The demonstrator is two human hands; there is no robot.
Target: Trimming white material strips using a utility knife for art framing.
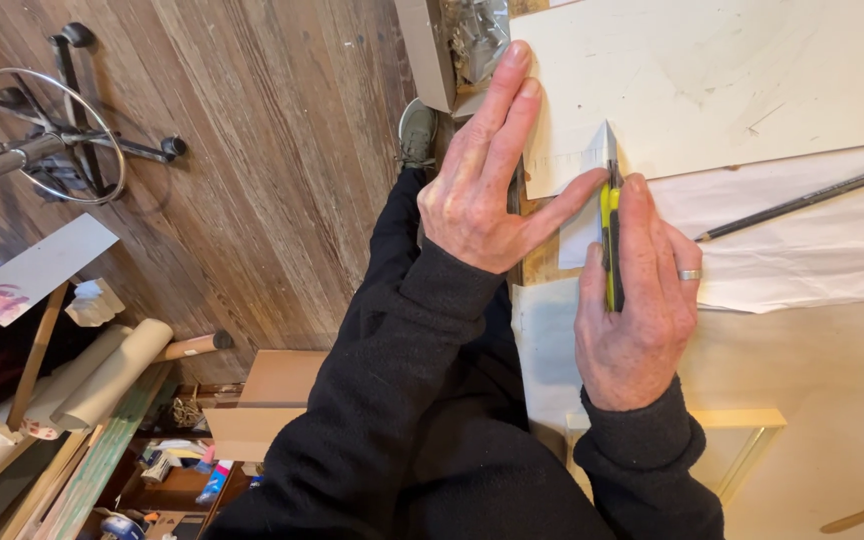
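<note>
Head view:
Left hand point(482, 175): flat, fingers stretched and spread, pressing down on the card point(580, 165); thumb pointing toward the knife.
Right hand point(637, 300): closed around the knife point(610, 240), ring on one finger.
Knife: yellow and black, upright along the card edge, tip at the folded white corner, just beside the left thumb.
Card: small, white, lying on the edge of the board point(732, 70), partly under the left fingers.
Board: large, pale, on the table, with marks on the surface.
Paper point(802, 250): white, wrinkled, under the board, right of the knife.
Pencil point(802, 200): dark, long, lying across the paper, well apart from the hands.
Box point(432, 50): grey, open, at the table edge above the left fingers; holding clear crumpled plastic, contents not clear.
Crate point(177, 480): on the floor lower left, filled with small colourful things, too small to tell.
Stool point(52, 130): metal, on the wooden floor, upper left.
</note>
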